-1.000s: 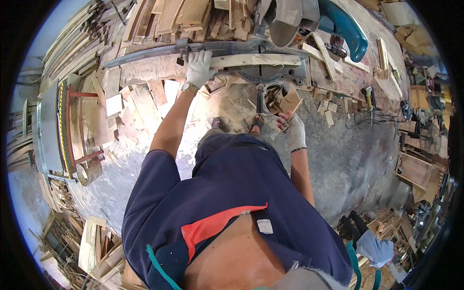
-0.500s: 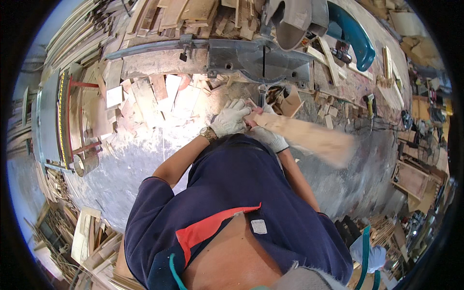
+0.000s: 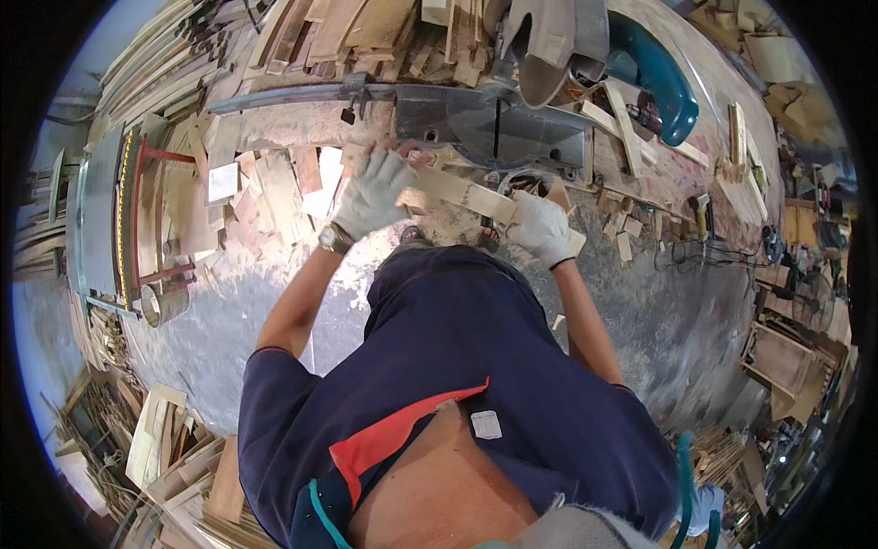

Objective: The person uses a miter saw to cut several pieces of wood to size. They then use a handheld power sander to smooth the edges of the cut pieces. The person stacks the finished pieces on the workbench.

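My left hand (image 3: 373,188), in a white knit glove with coloured fingertips, grips the left part of a pale wooden board (image 3: 462,194). Toward the board's right end, my right hand (image 3: 540,226), also gloved, is closed on it. The board slants down to the right between my waist and the grey bed of a mitre saw (image 3: 430,114), off the bed. Above that bed sit the saw's grey guard (image 3: 553,50) and blue handle (image 3: 672,101). A box of scraps (image 3: 553,190) is partly hidden behind my right hand.
Timber (image 3: 366,32) is piled behind the saw rail (image 3: 283,98). A red-railed metal stand (image 3: 105,220) is at left, offcuts (image 3: 270,188) beside it. A drill (image 3: 645,117), cables (image 3: 686,256) and wood are at right. A partly hidden person (image 3: 706,508) is at lower right.
The board has left the saw bed. Both hands brought it to my waist, then spread apart along it, my left hand rising leftward and my right shifting up and right.
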Tool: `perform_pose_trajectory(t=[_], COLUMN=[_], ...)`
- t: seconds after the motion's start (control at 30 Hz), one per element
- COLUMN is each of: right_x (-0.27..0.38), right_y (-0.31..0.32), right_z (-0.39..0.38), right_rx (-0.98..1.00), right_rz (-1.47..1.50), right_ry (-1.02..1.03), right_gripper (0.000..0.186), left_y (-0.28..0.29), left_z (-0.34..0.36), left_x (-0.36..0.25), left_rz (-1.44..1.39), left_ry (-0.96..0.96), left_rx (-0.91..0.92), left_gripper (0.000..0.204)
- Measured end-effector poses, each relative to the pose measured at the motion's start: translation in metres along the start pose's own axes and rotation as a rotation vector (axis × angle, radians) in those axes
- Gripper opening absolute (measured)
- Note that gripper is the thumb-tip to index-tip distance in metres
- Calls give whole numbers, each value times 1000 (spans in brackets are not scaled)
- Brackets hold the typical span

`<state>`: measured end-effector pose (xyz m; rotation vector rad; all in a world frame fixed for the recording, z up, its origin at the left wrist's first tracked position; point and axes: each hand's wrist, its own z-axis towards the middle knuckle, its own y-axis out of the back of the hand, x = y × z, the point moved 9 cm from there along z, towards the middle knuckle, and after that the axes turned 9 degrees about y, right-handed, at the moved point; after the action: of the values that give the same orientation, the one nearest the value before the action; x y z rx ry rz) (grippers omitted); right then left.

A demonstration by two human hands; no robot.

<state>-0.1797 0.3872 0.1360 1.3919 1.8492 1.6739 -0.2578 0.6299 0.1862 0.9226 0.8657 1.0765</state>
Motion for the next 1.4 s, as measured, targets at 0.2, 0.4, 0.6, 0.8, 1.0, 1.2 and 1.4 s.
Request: perform_pose_trajectory(t=[0.2, 0.4, 0.6, 0.8, 1.0, 1.2, 1.4], right_x=[-29, -94, 1, 57, 61, -5, -31], right_y=[73, 219, 325, 341, 335, 193, 93], right_z=[-1, -50, -33, 41, 32, -16, -37], right_rx=[-331, -985, -722, -302, -342, -432, -633], right_rz=[14, 397, 454, -278, -300, 578, 483], right_ry=[135, 73, 305, -35, -83, -352, -408], right_gripper=[60, 49, 53, 38, 48, 51, 47], left_y=[-76, -134, -154, -125, -149, -151, -145], left_z=[38, 75, 84, 76, 101, 96, 97], left_x=[34, 75, 122, 131, 132, 134, 132], left_rz=[-102, -6, -68, -93, -36, -52, -83], left_ry=[10, 175, 370, 537, 469, 447, 401], left_rx=[200, 87, 58, -151, 99, 77, 14], left_gripper=[51, 55, 65, 89, 89, 84, 80])
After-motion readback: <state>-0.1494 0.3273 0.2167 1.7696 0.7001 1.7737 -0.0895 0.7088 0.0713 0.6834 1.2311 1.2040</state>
